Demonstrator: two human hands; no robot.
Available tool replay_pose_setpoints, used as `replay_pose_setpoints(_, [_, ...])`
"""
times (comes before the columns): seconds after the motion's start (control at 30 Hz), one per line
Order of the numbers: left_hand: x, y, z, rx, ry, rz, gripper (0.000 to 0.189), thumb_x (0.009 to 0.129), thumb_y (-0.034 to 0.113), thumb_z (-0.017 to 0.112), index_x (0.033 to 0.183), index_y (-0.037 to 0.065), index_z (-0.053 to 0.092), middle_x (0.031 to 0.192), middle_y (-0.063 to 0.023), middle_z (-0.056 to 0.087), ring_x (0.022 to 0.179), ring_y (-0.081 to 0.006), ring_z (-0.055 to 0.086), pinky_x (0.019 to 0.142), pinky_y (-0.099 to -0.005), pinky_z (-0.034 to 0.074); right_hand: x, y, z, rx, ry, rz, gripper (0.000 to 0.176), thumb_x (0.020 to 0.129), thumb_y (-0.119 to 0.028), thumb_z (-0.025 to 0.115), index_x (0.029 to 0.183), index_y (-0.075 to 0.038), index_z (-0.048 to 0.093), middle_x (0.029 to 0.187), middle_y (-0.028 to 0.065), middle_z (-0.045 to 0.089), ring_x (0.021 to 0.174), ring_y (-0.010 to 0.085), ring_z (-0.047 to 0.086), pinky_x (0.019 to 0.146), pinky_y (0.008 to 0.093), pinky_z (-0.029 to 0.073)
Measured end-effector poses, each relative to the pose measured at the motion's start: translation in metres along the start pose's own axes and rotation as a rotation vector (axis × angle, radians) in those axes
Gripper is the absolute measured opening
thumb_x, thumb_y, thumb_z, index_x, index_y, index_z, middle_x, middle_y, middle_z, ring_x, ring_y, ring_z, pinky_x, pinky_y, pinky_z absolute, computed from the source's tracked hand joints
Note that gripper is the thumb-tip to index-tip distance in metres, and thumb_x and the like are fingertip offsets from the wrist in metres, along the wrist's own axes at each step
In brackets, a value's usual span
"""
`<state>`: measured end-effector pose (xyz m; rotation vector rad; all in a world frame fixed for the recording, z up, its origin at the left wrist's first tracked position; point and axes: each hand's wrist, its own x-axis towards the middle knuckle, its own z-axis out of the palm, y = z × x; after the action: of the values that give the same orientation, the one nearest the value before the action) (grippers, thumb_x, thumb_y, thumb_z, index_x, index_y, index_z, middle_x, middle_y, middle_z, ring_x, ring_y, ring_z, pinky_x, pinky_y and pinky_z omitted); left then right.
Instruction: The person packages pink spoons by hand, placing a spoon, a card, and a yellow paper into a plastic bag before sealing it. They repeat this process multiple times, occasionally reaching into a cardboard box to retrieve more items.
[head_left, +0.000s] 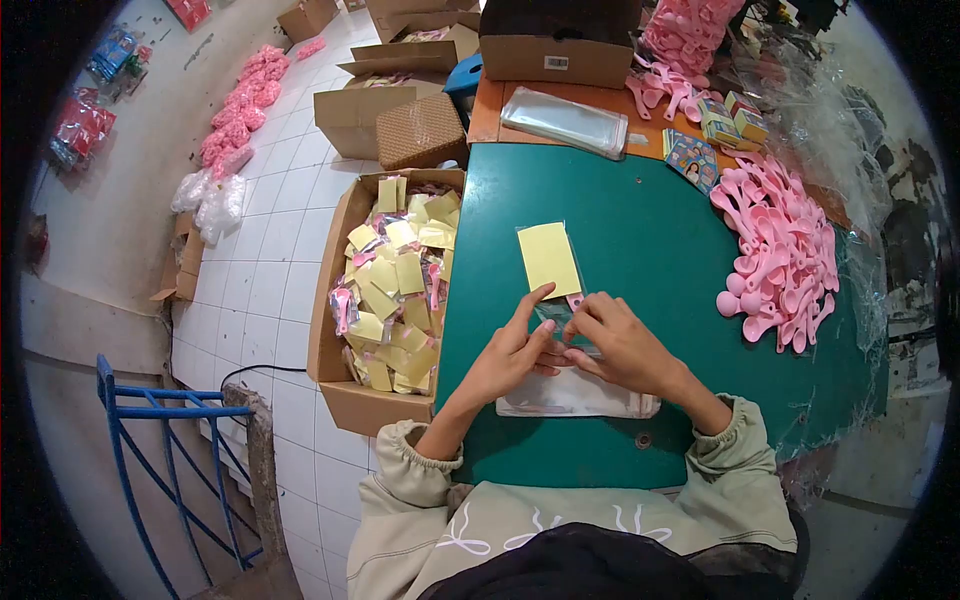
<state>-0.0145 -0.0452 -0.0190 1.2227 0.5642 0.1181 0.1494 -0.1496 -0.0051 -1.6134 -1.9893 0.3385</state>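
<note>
A clear plastic bag (556, 312) lies in front of me on the green table, with a plain yellow card (550, 260) in its far part. Below the card, part of a pink spoon (574, 299) shows between my hands. My left hand (517, 352) is closed on the near end of the bag, its index finger reaching to the card's lower edge. Fingers bent, my right hand (622, 345) pinches the bag's near end from the other side. Under both hands rests a stack of clear plastic bags (580, 395).
Pink spoons (780, 250) are heaped on the table's right. A cardboard box (375, 405) of packed bags with yellow cards stands at the left. Clear bags (565, 122), printed cards (692, 160) and a brown box (558, 65) sit at the back. A blue metal frame (170, 412) is lower left.
</note>
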Motion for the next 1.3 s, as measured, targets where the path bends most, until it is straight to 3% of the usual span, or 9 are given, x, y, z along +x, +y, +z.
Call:
replay_pose_setpoints(0.33, [0.0,-0.006,0.002,0.189,0.066,0.185,0.051,0.098,0.023,0.039,0.144,0.011,0.017,0.087,-0.0146,0.063,0.079,-0.0201,0.065,0.074,-0.0334,0.054,0.002,-0.001,0.007,0.024,-0.021,-0.031,0.02,0.07,-0.011,0.068,0.082,-0.006,0.053,0.085,0.0096,0.049,0.086,0.0271,0.05,0.074,0.0383,0.04])
replay_pose_setpoints(0.47, [0.006,-0.012,0.002,0.145,0.081,0.139,0.051,0.098,0.014,0.042,0.144,0.013,0.02,0.092,-0.0085,0.059,0.079,-0.0106,0.056,0.072,-0.0244,0.048,0.002,-0.006,0.006,0.011,-0.049,-0.086,0.018,0.069,-0.01,0.067,0.08,-0.006,0.052,0.082,0.0094,0.047,0.081,0.0267,0.049,0.075,0.038,0.04])
replay_pose_setpoints(0.63, [0.004,0.003,0.006,0.392,0.197,0.076,0.051,0.096,0.008,0.043,0.143,0.015,0.024,0.089,-0.0094,0.062,0.08,-0.012,0.06,0.074,-0.0252,0.049,-0.003,0.0,-0.003,0.39,-0.173,-0.112,0.017,0.073,-0.009,0.067,0.081,-0.007,0.052,0.083,0.0085,0.049,0.077,0.0238,0.05,0.07,0.0343,0.04])
replay_pose_setpoints(0.8, [0.008,-0.008,0.0,-0.169,-0.038,0.114,0.04,0.096,0.007,0.04,0.135,0.009,0.034,0.101,-0.0171,0.063,0.093,-0.0209,0.064,0.076,-0.0302,0.053,-0.033,0.035,-0.082,0.724,-0.191,-0.037,0.017,0.077,-0.015,0.066,0.079,-0.004,0.053,0.076,0.0059,0.049,0.073,0.0194,0.049,0.065,0.0291,0.04])
replay_pose_setpoints(0.93, [0.007,-0.005,-0.003,-0.139,-0.085,0.052,0.031,0.097,0.009,0.038,0.127,0.004,0.042,0.109,-0.0177,0.06,0.097,-0.0207,0.062,0.081,-0.0298,0.052,-0.124,0.111,-0.187,0.824,0.22,0.342,0.017,0.07,-0.009,0.065,0.079,-0.003,0.052,0.07,0.0025,0.047,0.061,0.0155,0.047,0.063,0.0268,0.04])
replay_pose_setpoints(0.97, [0.009,-0.007,-0.004,-0.135,-0.099,0.065,0.03,0.097,0.009,0.038,0.125,0.003,0.044,0.11,-0.0166,0.059,0.098,-0.0205,0.062,0.082,-0.0295,0.051,-0.129,0.133,-0.216,0.813,0.25,0.352,0.017,0.075,-0.012,0.064,0.084,-0.002,0.052,0.074,0.0035,0.051,0.064,0.0134,0.048,0.063,0.0242,0.039])
replay_pose_setpoints(1.03, [0.011,-0.011,-0.003,-0.134,-0.129,0.088,0.027,0.097,0.009,0.038,0.121,0.001,0.047,0.11,-0.0145,0.059,0.099,-0.0201,0.062,0.083,-0.029,0.051,-0.151,0.186,-0.264,0.393,0.526,0.791,0.021,0.083,-0.012,0.058,0.102,-0.003,0.055,0.094,0.0077,0.056,0.086,0.0144,0.055,0.08,0.0242,0.043])
replay_pose_setpoints(1.17, [0.009,0.0,-0.001,-0.063,-0.103,0.087,0.024,0.097,0.008,0.039,0.115,-0.001,0.05,0.109,-0.0123,0.06,0.101,-0.0184,0.06,0.085,-0.0274,0.05,-0.176,0.237,-0.231,-0.497,0.411,0.585,0.03,0.082,-0.01,0.057,0.111,-0.004,0.053,0.102,0.01,0.055,0.096,0.0172,0.054,0.086,0.0255,0.042])
replay_pose_setpoints(1.3, [0.007,-0.003,0.001,-0.224,-0.073,0.061,0.023,0.098,0.011,0.039,0.112,-0.003,0.051,0.109,-0.0131,0.06,0.102,-0.0175,0.06,0.085,-0.0271,0.049,-0.05,0.078,-0.108,0.062,0.155,0.255,0.061,0.064,-0.007,0.075,0.118,-0.006,0.046,0.112,0.013,0.043,0.105,0.0291,0.047,0.087,0.0365,0.045])
